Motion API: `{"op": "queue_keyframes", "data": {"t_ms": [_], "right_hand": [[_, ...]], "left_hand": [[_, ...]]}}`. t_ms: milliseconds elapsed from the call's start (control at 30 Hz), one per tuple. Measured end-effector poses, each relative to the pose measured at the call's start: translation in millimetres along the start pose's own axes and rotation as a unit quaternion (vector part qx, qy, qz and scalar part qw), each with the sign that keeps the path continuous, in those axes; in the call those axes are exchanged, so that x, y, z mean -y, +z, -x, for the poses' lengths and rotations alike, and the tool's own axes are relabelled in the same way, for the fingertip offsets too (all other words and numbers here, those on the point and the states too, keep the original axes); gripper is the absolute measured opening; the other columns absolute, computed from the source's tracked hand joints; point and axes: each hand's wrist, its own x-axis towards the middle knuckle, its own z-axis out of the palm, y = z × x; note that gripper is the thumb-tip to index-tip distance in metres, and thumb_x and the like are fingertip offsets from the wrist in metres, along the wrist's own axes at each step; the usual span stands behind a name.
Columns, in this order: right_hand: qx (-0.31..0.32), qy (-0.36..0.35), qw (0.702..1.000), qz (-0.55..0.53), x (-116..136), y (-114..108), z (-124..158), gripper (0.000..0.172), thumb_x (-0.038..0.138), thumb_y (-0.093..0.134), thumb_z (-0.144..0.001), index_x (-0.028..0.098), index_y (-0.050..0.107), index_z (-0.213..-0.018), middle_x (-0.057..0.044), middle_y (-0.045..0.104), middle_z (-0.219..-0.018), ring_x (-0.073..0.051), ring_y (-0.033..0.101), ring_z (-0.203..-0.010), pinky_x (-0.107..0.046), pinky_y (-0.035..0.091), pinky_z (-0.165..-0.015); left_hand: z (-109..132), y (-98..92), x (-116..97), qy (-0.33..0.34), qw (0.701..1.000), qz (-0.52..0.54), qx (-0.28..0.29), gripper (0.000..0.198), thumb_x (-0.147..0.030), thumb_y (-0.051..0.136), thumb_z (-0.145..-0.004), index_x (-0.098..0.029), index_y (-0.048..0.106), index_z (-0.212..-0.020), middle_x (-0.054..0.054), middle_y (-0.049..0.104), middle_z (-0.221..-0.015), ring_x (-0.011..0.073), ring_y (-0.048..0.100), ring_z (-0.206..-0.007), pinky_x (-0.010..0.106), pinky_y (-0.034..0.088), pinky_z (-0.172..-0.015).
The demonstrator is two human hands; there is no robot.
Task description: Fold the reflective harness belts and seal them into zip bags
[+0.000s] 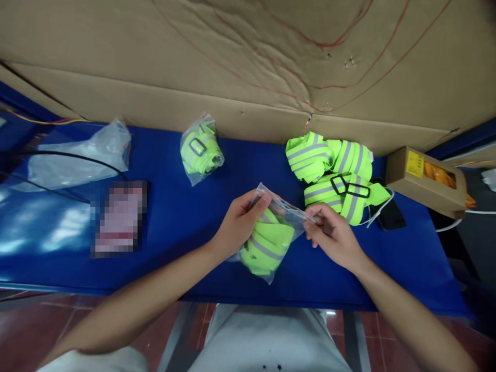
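Observation:
Both hands hold a clear plastic bag above the blue table. Inside it lies a folded neon-yellow reflective band with grey stripes. My left hand grips the bag's left side near its mouth, fingers curled over the top edge. My right hand pinches the bag's right corner. Just beyond my right hand lies a pile of loose neon-yellow bands with a black buckle.
A second bagged band rests at the back centre. Empty clear bags and black cables lie at the left, beside a blurred card. A cardboard box and a black phone sit at right. A cardboard wall backs the table.

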Motion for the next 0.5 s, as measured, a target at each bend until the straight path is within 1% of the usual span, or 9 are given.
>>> {"op": "queue_keyframes", "data": {"t_ms": [100, 167, 267, 367, 500], "right_hand": [[0.000, -0.005, 1.000, 0.026, 0.9, 2.3, 0.9, 0.018, 0.037, 0.064, -0.098, 0.021, 0.060, -0.090, 0.002, 0.056, -0.069, -0.011, 0.055, -0.058, -0.022, 0.045, -0.050], [-0.001, -0.007, 1.000, 0.030, 1.5, 1.6, 1.4, 0.020, 0.035, 0.063, -0.098, 0.021, 0.059, -0.084, 0.003, 0.054, -0.068, -0.010, 0.052, -0.056, -0.022, 0.042, -0.049], [0.004, -0.009, 0.999, 0.034, 1.7, -0.7, 1.8, 0.021, 0.033, 0.064, -0.097, 0.021, 0.057, -0.082, 0.001, 0.056, -0.074, -0.011, 0.053, -0.060, -0.023, 0.042, -0.052], [0.028, -0.006, 0.998, 0.054, 1.4, -1.7, 1.7, 0.017, 0.031, 0.061, -0.099, 0.022, 0.056, -0.086, 0.002, 0.056, -0.074, -0.011, 0.053, -0.062, -0.023, 0.043, -0.056], [0.038, -0.012, 0.996, 0.074, 1.9, -0.5, 2.2, 0.017, 0.031, 0.058, -0.100, 0.022, 0.056, -0.087, 0.003, 0.055, -0.074, -0.011, 0.053, -0.062, -0.024, 0.042, -0.058]], "left_hand": [[2.6, 1.2, -1.0, 0.012, 0.999, -0.050, 0.011, 0.034, -0.051, 0.063, -0.097, -0.019, 0.074, -0.101, 0.005, 0.077, -0.093, 0.0175, 0.068, -0.077, 0.027, 0.055, -0.070], [3.6, 2.0, -1.6, 0.019, 0.998, -0.063, 0.020, 0.034, -0.051, 0.062, -0.097, -0.019, 0.074, -0.099, 0.005, 0.077, -0.095, 0.0167, 0.067, -0.076, 0.027, 0.055, -0.071], [4.3, 2.7, -1.5, 0.020, 0.997, -0.073, 0.023, 0.034, -0.050, 0.061, -0.098, -0.019, 0.075, -0.099, 0.004, 0.077, -0.094, 0.0166, 0.067, -0.076, 0.027, 0.054, -0.072], [4.7, 3.3, -1.4, 0.020, 0.996, -0.086, 0.023, 0.035, -0.051, 0.061, -0.098, -0.019, 0.075, -0.099, 0.005, 0.077, -0.093, 0.0170, 0.067, -0.076, 0.026, 0.053, -0.071], [6.1, 5.7, -3.3, 0.034, 0.993, -0.099, 0.048, 0.033, -0.047, 0.059, -0.100, -0.019, 0.077, -0.098, 0.004, 0.077, -0.094, 0.0165, 0.067, -0.080, 0.025, 0.052, -0.072]]}}
